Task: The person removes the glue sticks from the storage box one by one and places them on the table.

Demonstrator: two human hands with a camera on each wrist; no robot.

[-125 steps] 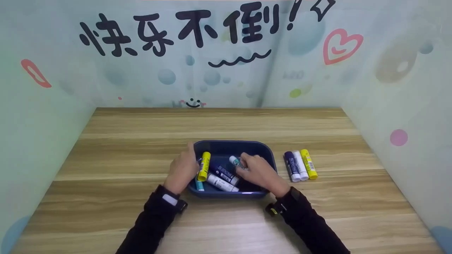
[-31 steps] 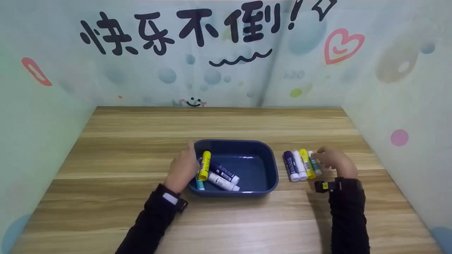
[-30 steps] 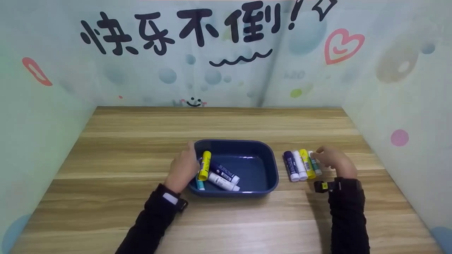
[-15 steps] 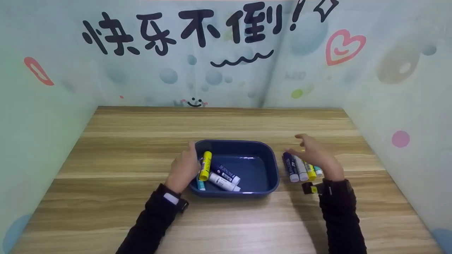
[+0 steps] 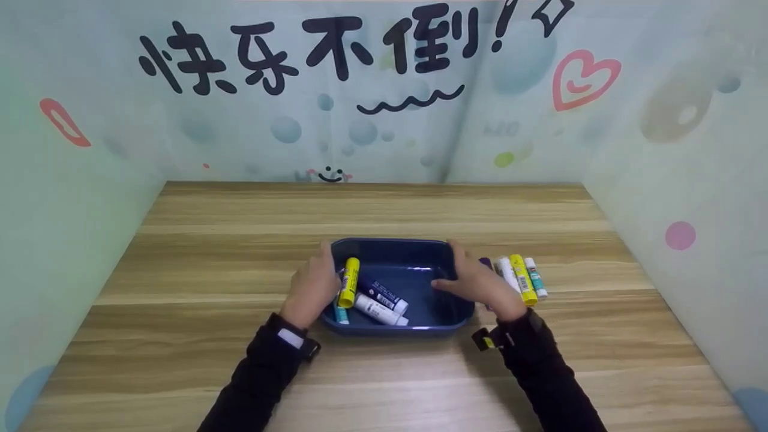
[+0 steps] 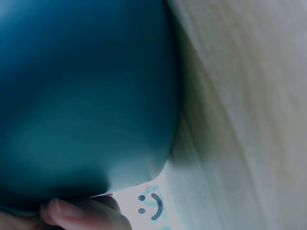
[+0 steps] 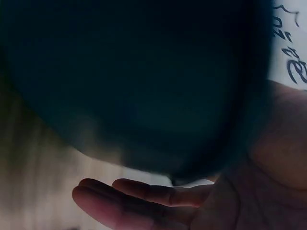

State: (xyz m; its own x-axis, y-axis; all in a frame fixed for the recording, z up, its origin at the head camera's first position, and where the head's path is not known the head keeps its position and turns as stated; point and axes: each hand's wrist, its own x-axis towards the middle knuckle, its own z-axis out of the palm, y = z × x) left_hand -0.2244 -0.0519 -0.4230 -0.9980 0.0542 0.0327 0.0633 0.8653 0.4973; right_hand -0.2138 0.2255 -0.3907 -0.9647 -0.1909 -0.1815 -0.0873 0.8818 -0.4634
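A dark blue plastic bin [image 5: 420, 327] stands mid-table. Several glue sticks lie in its left half: a yellow one [image 5: 348, 282], a dark blue one [image 5: 385, 296], a white one [image 5: 380, 310] and a teal one [image 5: 341, 314], partly hidden. My left hand [image 5: 312, 288] grips the bin's left rim; fingertips [image 6: 67, 211] show against the outer wall in the left wrist view. At the right rim is my right hand [image 5: 480, 282], its thumb over the inside and its straight fingers [image 7: 144, 199] along the outside. Contact there is unclear.
Right of the bin several glue sticks lie side by side: dark purple [image 5: 486, 263], mostly behind the right hand, white [image 5: 509, 274], yellow [image 5: 523, 279] and white-and-teal [image 5: 536, 277]. The wood-grain table [image 5: 240, 228] ends at a printed backdrop [image 5: 240, 144].
My right hand took a teal glue stick from the bin and laid it at the row's right end. After letting go, it moved left to the bin's right rim. My left hand stayed.
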